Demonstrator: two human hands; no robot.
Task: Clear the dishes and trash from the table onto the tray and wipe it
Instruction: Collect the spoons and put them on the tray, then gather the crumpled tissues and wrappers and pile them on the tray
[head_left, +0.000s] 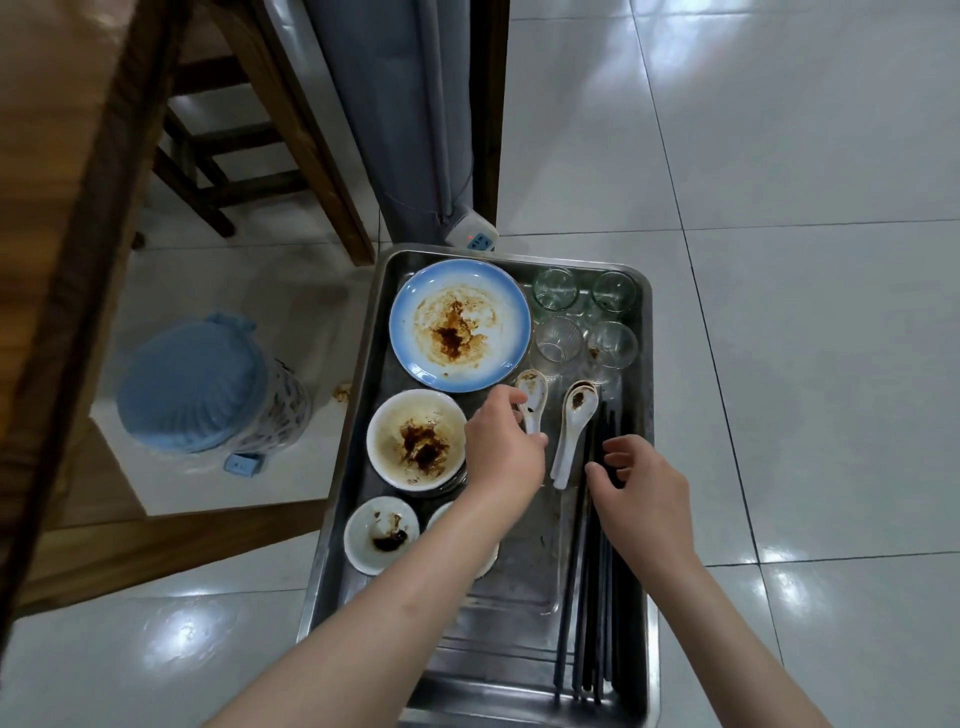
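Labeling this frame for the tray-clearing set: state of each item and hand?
tray: loaded
plate: sauce-stained, flat on tray
big bowl: stained, upright
small bowl: stained, upright
glasses: four, upright
left spoon: held by left hand
right spoon: lying, dirty
chopsticks: lying, right hand above

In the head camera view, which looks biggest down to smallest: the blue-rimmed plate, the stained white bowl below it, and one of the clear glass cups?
1. Round blue-rimmed plate
2. Sauce-stained white bowl
3. Clear glass cup
The cup sits farther from the camera, but it still looks clearly the smallest.
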